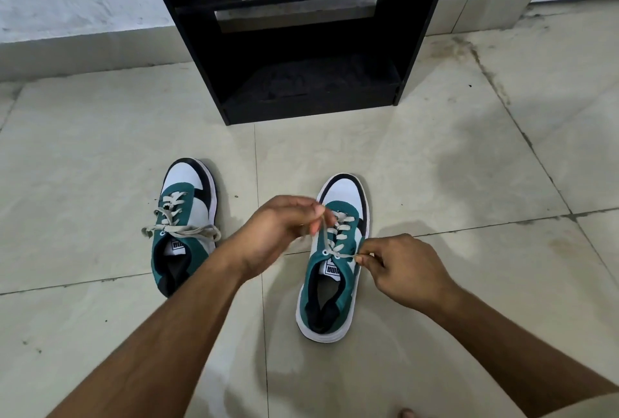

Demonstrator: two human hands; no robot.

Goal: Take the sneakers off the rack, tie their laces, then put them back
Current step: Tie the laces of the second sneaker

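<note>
Your right hand point(400, 270) and left hand point(279, 233) each pinch a lace end on right sneaker point(331, 260); left sneaker point(182, 226) at 9 o'clock, rack point(301, 32) at 12.

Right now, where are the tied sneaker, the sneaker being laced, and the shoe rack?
Tied sneaker point(186, 216): head view, on its green lace panel.
Sneaker being laced point(346, 194): head view, on its white toe.
Shoe rack point(311, 109): head view, on the front edge of its bottom shelf.

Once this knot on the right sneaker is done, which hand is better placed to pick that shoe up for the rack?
Probably the right hand. It sits beside the right sneaker at its collar, pinching a lace end. The left hand reaches across from the other side, nearer the left sneaker. The black rack stands straight ahead.
</note>
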